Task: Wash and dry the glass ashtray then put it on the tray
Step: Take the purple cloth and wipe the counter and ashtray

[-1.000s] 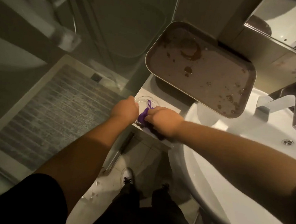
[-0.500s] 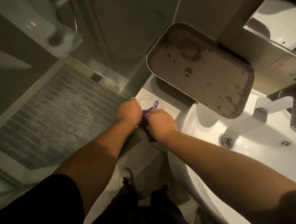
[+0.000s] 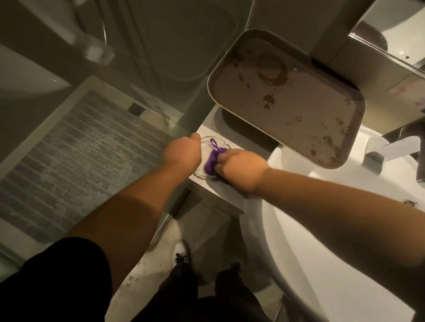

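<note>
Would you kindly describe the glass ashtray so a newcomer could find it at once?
Start at the white sink; on the ledge to its left, below the stained brown tray, sits the glass ashtray. It is the only clear round dish, with a purple cloth inside.

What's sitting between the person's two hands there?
In the head view, the glass ashtray lies between the left hand and right hand, with a purple cloth bunched inside it under the right hand.
</note>
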The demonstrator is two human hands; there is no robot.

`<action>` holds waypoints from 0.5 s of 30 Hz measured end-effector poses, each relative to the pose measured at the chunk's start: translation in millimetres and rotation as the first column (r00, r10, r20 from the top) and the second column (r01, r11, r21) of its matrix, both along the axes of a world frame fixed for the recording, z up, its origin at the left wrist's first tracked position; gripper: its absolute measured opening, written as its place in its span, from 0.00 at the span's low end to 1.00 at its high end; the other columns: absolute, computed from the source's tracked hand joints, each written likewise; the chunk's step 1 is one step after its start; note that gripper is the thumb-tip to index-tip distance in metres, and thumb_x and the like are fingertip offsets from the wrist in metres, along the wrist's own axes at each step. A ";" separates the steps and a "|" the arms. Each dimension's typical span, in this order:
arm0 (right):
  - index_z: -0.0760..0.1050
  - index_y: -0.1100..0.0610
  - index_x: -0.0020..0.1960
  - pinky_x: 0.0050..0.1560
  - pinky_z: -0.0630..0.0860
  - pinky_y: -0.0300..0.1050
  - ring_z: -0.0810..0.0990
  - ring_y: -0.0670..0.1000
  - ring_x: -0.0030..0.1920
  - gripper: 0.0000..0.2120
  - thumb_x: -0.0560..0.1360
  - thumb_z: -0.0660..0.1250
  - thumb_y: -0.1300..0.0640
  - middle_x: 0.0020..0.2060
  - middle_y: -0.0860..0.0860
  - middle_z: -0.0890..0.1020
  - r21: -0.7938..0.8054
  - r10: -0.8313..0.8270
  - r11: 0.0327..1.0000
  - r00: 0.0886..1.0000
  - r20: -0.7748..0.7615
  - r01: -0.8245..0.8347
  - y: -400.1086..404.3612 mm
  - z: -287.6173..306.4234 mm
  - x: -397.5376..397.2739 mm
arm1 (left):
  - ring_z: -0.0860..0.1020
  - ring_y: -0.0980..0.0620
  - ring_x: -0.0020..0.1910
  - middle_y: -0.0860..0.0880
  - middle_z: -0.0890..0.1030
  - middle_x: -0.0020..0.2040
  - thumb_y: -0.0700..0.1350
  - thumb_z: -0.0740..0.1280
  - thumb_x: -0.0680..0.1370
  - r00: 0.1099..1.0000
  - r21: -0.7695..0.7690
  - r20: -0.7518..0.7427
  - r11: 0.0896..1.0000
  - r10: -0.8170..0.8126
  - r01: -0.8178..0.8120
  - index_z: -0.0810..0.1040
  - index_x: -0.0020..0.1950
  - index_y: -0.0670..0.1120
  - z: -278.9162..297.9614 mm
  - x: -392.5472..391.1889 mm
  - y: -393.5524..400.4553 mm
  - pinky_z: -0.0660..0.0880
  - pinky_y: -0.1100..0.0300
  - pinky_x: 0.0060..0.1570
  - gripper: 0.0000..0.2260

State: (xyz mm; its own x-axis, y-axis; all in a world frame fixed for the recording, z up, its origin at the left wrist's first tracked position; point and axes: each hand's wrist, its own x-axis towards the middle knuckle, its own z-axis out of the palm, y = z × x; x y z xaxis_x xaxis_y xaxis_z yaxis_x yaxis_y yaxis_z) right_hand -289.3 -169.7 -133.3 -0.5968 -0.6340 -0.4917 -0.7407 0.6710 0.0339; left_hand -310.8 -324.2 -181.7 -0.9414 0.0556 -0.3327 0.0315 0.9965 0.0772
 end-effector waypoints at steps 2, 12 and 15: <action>0.77 0.55 0.65 0.61 0.72 0.46 0.76 0.55 0.61 0.16 0.77 0.68 0.58 0.59 0.53 0.79 -0.034 -0.143 0.989 0.990 -0.012 0.142 -13.9 -6.3 16.1 | 0.80 0.36 0.52 0.37 0.81 0.54 0.36 0.58 0.79 0.999 0.035 0.001 0.998 0.052 -0.052 0.70 0.60 0.39 -1.2 2.3 2.1 0.69 0.52 0.39 0.11; 0.77 0.54 0.64 0.59 0.76 0.48 0.76 0.55 0.59 0.18 0.74 0.71 0.57 0.58 0.52 0.78 -0.076 -0.064 0.995 0.998 0.030 0.066 -5.7 -3.1 3.6 | 0.78 0.38 0.55 0.38 0.79 0.57 0.44 0.53 0.83 0.979 0.168 0.056 0.965 0.196 -0.203 0.70 0.62 0.40 -4.7 5.1 -4.0 0.68 0.52 0.43 0.12; 0.75 0.53 0.65 0.60 0.76 0.49 0.76 0.56 0.59 0.16 0.77 0.67 0.53 0.60 0.53 0.77 0.028 0.132 0.991 0.989 0.061 -0.134 6.4 7.4 -25.1 | 0.78 0.37 0.52 0.38 0.80 0.55 0.44 0.53 0.83 0.996 0.134 0.037 0.987 0.079 -0.083 0.68 0.61 0.41 -6.8 -1.0 -7.0 0.69 0.52 0.41 0.11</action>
